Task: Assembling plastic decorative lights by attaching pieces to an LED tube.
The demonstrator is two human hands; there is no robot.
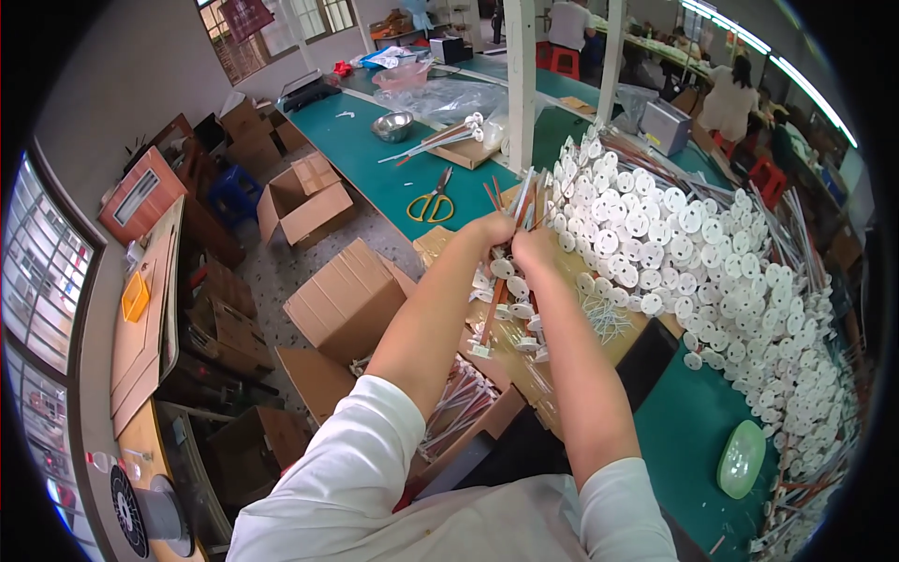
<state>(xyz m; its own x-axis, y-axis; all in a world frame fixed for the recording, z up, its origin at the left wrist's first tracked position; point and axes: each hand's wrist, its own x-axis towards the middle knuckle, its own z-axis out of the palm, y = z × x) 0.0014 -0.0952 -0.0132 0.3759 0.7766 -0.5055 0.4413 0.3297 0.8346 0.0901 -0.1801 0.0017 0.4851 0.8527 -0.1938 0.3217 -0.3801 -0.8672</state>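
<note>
Both my arms reach forward over the table. My left hand and my right hand are close together, fingers closed around a bundle of thin brown and white sticks. The stick tips rise above my hands. Below them, several sticks with white round discs at their ends hang or lie on a tan board; my hands partly hide how they join the bundle. Right beside my right hand rises a big heap of such white-disc sticks. Thin white pieces lie loose near my right forearm.
Yellow-handled scissors, a metal bowl and a cardboard tray lie on the green table. A carton of sticks stands below my arms. A green dish sits at right. A white post rises ahead.
</note>
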